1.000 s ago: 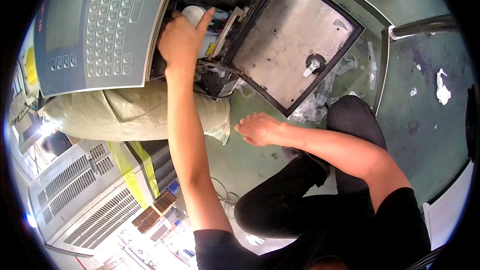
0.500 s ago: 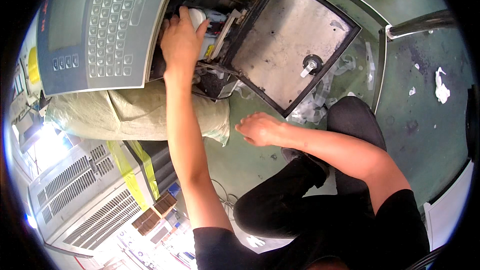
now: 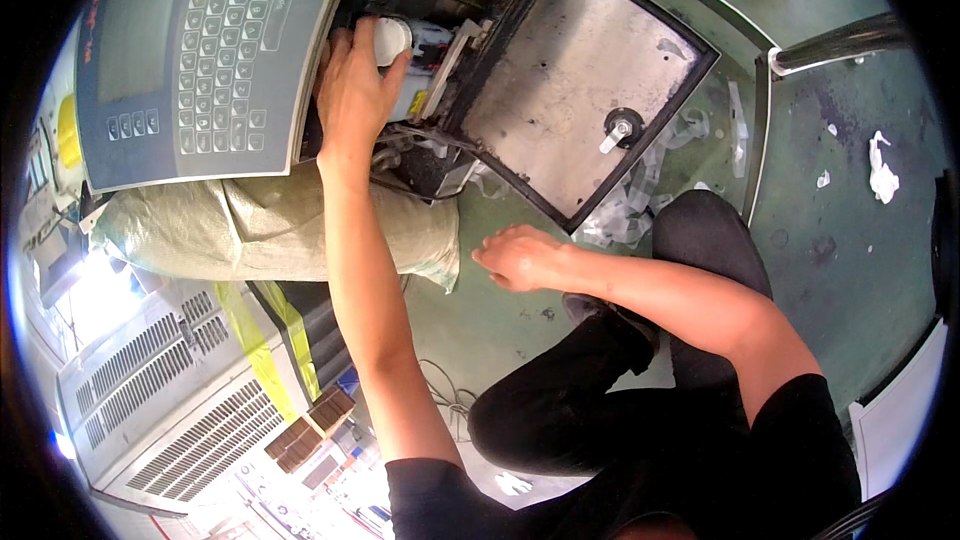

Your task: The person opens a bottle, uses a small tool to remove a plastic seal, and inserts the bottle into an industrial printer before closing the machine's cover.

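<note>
My left hand (image 3: pixel 353 95) reaches into the opened compartment of a machine, its fingers and thumb around a round white cap (image 3: pixel 391 41). The cap sits at pale bottle-like containers (image 3: pixel 432 43), one with a yellow label; my fingers hide part of it. I cannot tell whether the cap is still on a container. My right hand (image 3: pixel 520 258) hangs over the floor in front of the compartment, fingers loosely bent and holding nothing. Beside the compartment, a metal door (image 3: pixel 580 80) with a black rim and a latch (image 3: pixel 622 130) stands swung out.
A keyboard panel (image 3: pixel 225 50) overhangs the compartment on the left. Below it lies a stuffed woven sack (image 3: pixel 220 230). Clear plastic scraps (image 3: pixel 625 215) litter the green floor near the door. A metal rail (image 3: pixel 765 140) curves past on the right. A vented grey cabinet (image 3: pixel 170 390) stands lower left.
My left hand has shifted slightly left, and the white cap has tilted to show more of its round face. My right hand has stayed in place.
</note>
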{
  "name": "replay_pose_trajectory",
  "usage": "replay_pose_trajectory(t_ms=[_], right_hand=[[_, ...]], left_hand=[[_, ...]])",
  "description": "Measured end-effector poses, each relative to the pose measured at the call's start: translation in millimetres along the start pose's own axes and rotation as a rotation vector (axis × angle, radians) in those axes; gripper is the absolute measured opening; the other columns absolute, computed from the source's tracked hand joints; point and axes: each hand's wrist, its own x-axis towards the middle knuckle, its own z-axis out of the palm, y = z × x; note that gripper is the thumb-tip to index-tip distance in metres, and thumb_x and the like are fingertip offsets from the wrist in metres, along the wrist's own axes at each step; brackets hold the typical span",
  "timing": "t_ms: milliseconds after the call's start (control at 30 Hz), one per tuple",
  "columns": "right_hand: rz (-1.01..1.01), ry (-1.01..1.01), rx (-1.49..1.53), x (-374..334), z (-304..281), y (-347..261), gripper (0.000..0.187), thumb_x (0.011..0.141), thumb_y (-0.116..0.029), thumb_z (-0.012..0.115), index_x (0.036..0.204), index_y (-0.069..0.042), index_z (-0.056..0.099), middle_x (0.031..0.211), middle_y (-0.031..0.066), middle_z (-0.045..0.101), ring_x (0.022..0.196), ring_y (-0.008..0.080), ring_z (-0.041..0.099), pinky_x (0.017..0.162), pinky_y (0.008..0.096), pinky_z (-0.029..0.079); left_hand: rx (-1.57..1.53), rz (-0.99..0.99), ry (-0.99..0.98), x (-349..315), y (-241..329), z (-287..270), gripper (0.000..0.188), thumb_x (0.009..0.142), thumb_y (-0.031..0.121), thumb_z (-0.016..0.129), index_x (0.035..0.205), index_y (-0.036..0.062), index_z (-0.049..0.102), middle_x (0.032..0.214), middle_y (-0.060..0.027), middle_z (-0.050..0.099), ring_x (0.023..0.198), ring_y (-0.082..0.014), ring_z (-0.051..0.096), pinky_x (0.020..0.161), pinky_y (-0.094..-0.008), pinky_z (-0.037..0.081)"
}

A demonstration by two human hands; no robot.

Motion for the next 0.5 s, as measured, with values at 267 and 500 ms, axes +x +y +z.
replay_pose_trajectory(t_ms=[267,500], right_hand=[[-0.006,0.007,-0.027,-1,5,2,0.031,0.095,-0.021,0.071,0.12,-0.002,0.069,0.111,0.02,0.075,0.108,0.042,0.074,0.095,0.0534,0.059],[0.043,-0.126,-0.069,1,-6,1,0.039,0.1,-0.025,0.071,0.132,-0.004,0.064,0.117,0.0176,0.074,0.114,0.0402,0.073,0.099,0.0528,0.058]], left_hand=[[0.018,-0.236,-0.185,11,2,4,0.079,0.099,0.063,0.071,0.137,-0.005,0.064,0.121,-0.0341,0.073,0.117,-0.0516,0.069,0.097,-0.0599,0.056],[0.183,-0.512,-0.286,29,39,-5,0.074,0.096,0.058,0.078,0.134,-0.0042,0.068,0.11,-0.0288,0.079,0.104,-0.0465,0.077,0.089,-0.055,0.062]])
